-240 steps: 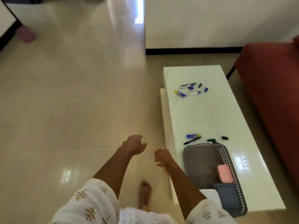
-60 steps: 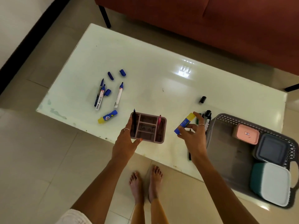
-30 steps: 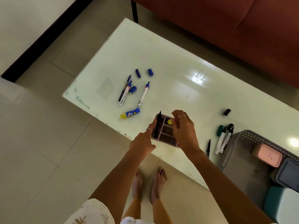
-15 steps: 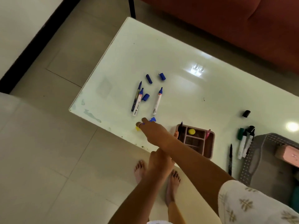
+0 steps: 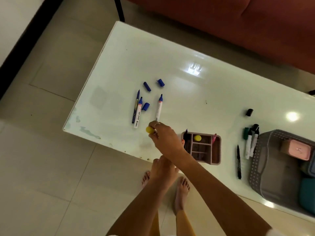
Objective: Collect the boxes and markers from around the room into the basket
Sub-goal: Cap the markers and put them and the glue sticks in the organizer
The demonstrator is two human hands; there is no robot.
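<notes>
Fingers of the right hand point(image 5: 163, 138) now curl around a yellow-capped glue stick point(image 5: 150, 129), lifted off the table point(image 5: 187, 92) since half a second ago. Left hand point(image 5: 162, 169) stays under the crossing forearm, its grip hidden, beside the pink organizer point(image 5: 204, 149). Basket point(image 5: 255, 160) sits at right.

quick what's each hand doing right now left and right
Left hand: at the table edge, mostly hidden under the right forearm; cannot tell.
Right hand: fingers curled round the yellow-ended glue stick.

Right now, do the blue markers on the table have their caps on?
Off. The three blue markers show bare tips, and three loose blue caps lie beside them on the table.
</notes>
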